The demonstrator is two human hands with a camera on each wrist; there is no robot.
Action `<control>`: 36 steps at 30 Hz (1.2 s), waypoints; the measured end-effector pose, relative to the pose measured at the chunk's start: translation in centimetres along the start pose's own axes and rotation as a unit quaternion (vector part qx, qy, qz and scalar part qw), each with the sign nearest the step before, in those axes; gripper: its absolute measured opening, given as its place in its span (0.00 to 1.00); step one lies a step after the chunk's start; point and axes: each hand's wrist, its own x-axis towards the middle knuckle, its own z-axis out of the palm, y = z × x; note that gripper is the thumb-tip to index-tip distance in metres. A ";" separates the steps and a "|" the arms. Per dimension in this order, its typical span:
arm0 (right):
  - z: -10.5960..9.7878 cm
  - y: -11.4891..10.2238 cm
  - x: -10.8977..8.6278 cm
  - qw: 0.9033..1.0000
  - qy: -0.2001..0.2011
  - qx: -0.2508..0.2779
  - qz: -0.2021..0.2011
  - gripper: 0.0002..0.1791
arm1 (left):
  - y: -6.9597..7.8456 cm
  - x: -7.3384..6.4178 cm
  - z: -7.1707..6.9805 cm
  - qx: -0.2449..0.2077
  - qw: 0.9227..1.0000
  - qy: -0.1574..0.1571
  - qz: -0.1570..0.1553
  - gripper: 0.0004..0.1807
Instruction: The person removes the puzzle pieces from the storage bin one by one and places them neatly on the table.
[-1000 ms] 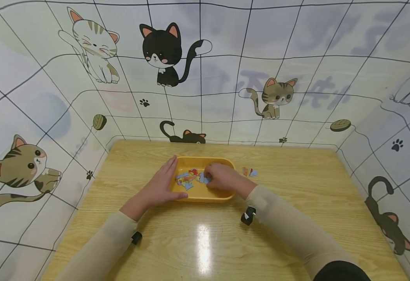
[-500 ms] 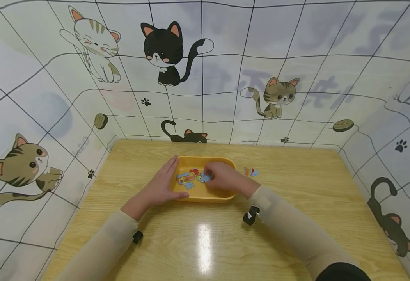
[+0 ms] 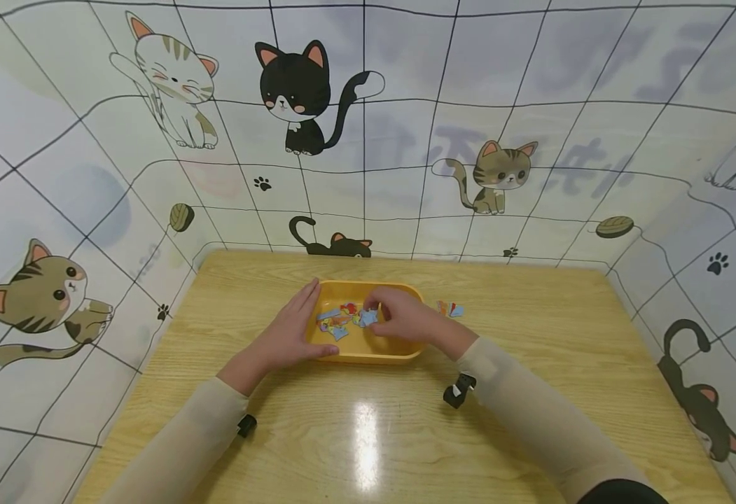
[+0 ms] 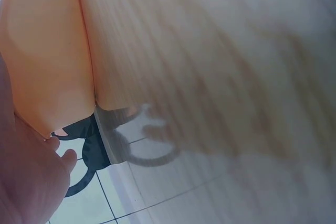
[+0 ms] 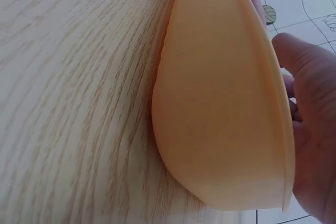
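Note:
A yellow tray point(image 3: 368, 359) lies on the table with several light-blue, red and orange cardboard pieces, apparently jigsaw pieces point(image 3: 332, 318), inside it. My left hand point(image 3: 286, 329) grips the tray's left end, its thumb over the near rim and its fingers along the far left corner. Inside the right half, my right hand point(image 3: 405, 318) has thumb and index finger apart, beside a light-blue piece point(image 3: 368, 318); contact is hard to make out. In the right wrist view the tray's outer wall point(image 5: 220, 98) hides the pieces, and my right thumb and fingers show beyond its rim.
A few more pieces point(image 3: 449, 309) lie on the wooden table point(image 3: 531, 315) just right of the tray. Walls printed with cartoon cats point(image 3: 295, 91) enclose the table's back and sides. Small black wrist cameras point(image 3: 459, 390) hang under the sleeves.
The right thumb and index finger have spread apart, baring more of the light-blue piece, and the right wrist has shifted slightly rightward. My left hand keeps its place on the tray.

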 end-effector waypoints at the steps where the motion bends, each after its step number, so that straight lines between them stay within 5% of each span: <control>1: -0.1 0.0 -0.2 1.000 0.004 0.009 -0.006 0.19 | 0.0 0.0 0.0 0.001 1.000 0.000 0.001 0.76; 11: -1.0 -0.4 -2.3 0.997 0.069 0.031 -0.033 0.18 | -0.2 0.0 0.3 0.002 1.000 -0.001 -0.001 0.77; 36: -4.9 1.5 -7.5 0.991 0.123 0.045 -0.002 0.18 | -0.4 0.2 0.3 0.008 1.000 -0.002 0.001 0.78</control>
